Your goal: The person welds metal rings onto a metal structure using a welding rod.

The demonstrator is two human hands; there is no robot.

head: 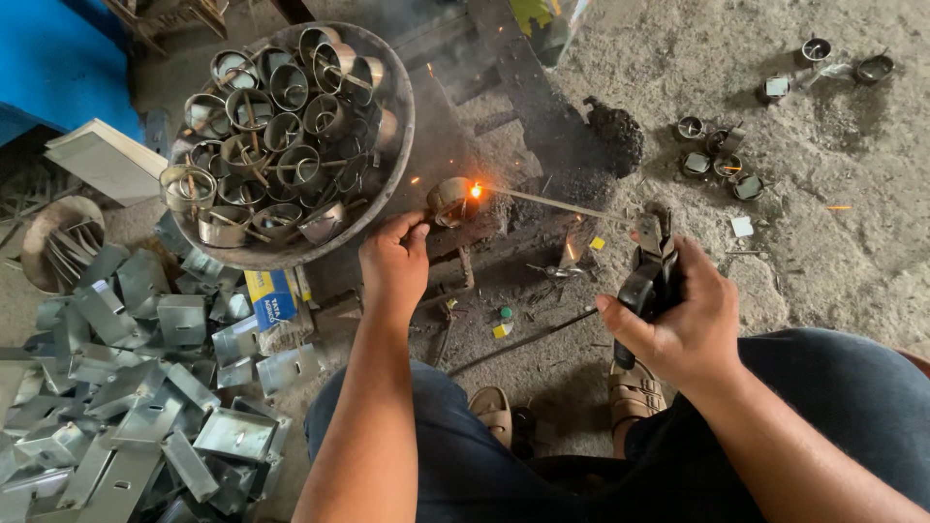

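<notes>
- While the left hand (392,260) pinches a small metal ring (449,200) with bare fingertips closed on its near edge, the glowing arc (476,190) burns right at the ring's far rim; heat running through the thin metal, or a flying spark, could well burn those fingers.
- Closed tight around a black electrode holder (647,287), the right hand (683,324) steers a long thin welding rod (552,202) whose tip meets the ring. A small wobble at the hand would swing the tip off the seam, or stick the rod to the metal.
- Sparks are scattered around the ring and one lies out on the floor to the right. Both forearms are bare and the feet wear open sandals (635,392), so hot spatter landing on skin looks like a real risk.
- The ring sits on a dark, scorched metal block (484,242) low on the ground, just right of a wide metal bowl (402,126) heaped with finished rings; a jolt of the left arm could knock its rim.
- The floor is rough grey concrete (823,252), dusty and littered with rod stubs and slag.
- A heap of flat folded metal plates (126,387) lies at the left, with a blue and yellow box (273,295) beside it.
- More rings (717,155) lie loose at the upper right, well apart from the work, and something blue (58,58) fills the top left corner.
</notes>
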